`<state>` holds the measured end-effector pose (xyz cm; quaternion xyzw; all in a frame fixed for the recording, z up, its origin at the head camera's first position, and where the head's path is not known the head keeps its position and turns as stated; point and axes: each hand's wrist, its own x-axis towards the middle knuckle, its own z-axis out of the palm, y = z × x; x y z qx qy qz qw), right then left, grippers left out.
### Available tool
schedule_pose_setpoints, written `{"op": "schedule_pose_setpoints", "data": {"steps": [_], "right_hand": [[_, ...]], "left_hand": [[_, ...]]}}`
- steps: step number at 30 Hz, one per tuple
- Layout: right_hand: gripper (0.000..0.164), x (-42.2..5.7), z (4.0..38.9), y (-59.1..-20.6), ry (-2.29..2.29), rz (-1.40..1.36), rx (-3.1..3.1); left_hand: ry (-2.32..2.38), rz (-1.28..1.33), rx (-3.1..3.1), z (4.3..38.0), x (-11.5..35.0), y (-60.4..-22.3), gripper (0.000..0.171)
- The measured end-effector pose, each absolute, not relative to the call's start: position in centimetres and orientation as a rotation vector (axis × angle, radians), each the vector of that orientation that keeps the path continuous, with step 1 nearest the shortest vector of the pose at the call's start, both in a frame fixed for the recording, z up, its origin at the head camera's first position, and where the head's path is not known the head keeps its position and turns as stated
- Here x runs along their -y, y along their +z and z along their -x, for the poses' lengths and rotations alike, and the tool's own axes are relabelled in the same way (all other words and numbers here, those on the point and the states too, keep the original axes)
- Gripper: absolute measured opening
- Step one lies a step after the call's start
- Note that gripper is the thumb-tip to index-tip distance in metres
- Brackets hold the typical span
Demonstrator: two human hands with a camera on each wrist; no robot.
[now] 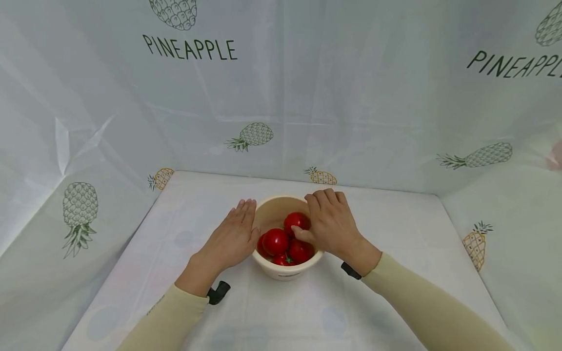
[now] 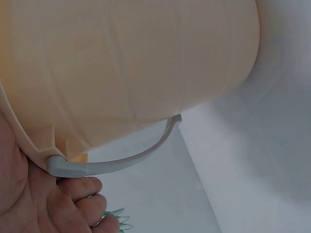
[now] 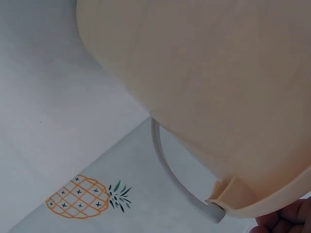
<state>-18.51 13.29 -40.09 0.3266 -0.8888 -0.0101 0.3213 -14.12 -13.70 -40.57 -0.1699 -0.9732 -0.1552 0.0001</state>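
Note:
A cream bucket [image 1: 270,210] with a pale grey handle [image 2: 114,167] stands upright between my hands, several red tomatoes [image 1: 275,242] inside it. My left hand [image 1: 234,236] lies along the left side of the rim, fingers straight and together. From the left wrist, its palm shows against the rim, with fingertips [image 2: 92,208] near the handle joint. Over the opposite side, my right hand [image 1: 333,222] grips the rim with bent fingers; its thumb reaches inside over the tomatoes. Only part of those fingers [image 3: 289,216] shows in the right wrist view, beyond the rim.
The bucket rests on a white cloth-covered table [image 1: 386,302] with faint coloured spots. A pale sheet [image 1: 360,107] printed with pineapples hangs behind it and along both sides. The handle [image 3: 177,177] hangs down on the bucket's far side.

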Motion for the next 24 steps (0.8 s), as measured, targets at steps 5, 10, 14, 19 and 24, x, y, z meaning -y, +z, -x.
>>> {"op": "schedule_pose_setpoints", "data": {"steps": [5, 10, 14, 19, 24], "right_hand": [[0.060, -13.4, 18.5, -40.3, -0.010, -0.859, 2.296], [0.057, -13.5, 18.4, -40.5, 0.038, -0.849, 2.299], [0.058, -13.7, 18.2, -40.8, 0.078, -0.825, 2.328], [0.059, -13.9, 18.0, -41.1, 0.152, -0.757, 2.388], [0.057, -14.1, 17.8, -41.5, 0.214, -0.686, 2.411]], "left_hand": [[-0.492, 0.529, 3.064, 14.1, 13.7, -40.6, 0.070], [-0.496, 0.524, 3.075, 14.1, 13.7, -40.6, 0.070], [-0.518, 0.511, 3.065, 14.0, 13.9, -40.7, 0.069], [-0.558, 0.493, 3.061, 14.0, 14.2, -40.9, 0.068], [-0.560, 0.503, 3.055, 14.1, 14.4, -41.1, 0.070]]}}
